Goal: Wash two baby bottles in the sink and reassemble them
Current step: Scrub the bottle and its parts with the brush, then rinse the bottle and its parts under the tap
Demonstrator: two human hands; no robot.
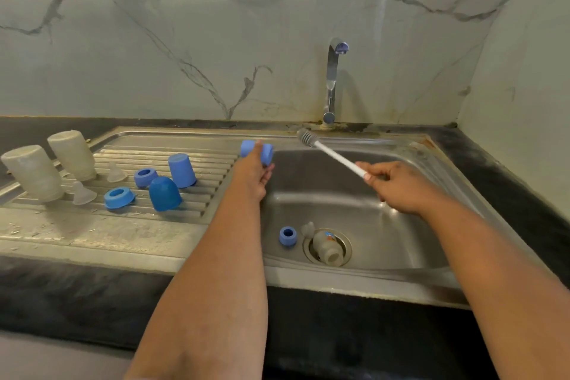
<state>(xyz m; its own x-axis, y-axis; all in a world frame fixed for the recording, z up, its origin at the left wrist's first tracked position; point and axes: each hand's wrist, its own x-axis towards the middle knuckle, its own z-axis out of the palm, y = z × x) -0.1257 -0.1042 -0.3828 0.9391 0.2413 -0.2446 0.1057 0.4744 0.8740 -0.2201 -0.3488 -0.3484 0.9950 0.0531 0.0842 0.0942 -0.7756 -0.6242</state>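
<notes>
Left hand point(253, 170) grips a blue cap point(257, 149) lying sideways, over the sink's point(354, 210) left rim. Right hand point(398, 185) pinches a white bottle brush point(327, 151) by its handle, bristle head up toward the tap point(332, 83). Below the hands, in the basin: a blue ring point(288, 236) and a small bottle point(327, 247) on the drain. Left of the left hand, on the drainboard point(92, 225): two upturned bottles point(72, 155), two caps point(181, 170), two rings point(119, 198), two clear teats point(82, 193).

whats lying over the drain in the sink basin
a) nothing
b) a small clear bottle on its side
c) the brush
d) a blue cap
b: a small clear bottle lies on its side across the drain, with a blue ring beside it on the basin floor; the brush is held up in the right hand.
</notes>
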